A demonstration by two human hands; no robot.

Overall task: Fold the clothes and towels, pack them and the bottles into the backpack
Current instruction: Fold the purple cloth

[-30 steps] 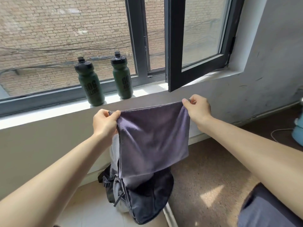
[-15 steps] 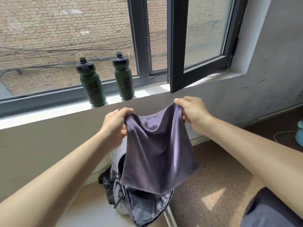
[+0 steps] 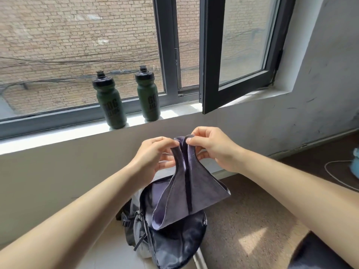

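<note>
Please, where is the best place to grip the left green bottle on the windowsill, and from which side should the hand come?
Probably around the narrower waist of the left green bottle, under its black cap. It stands upright near the windowsill edge, glass behind it, so come from the room side, horizontally. The gap to the right bottle leaves room for fingers.

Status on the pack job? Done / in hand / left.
Done: backpack is open on the floor; whether anything is packed inside, I can't tell. In hand: left hand and right hand pinch the purple towel corners together, mid-fold. Left: both green bottles on the windowsill.
</note>
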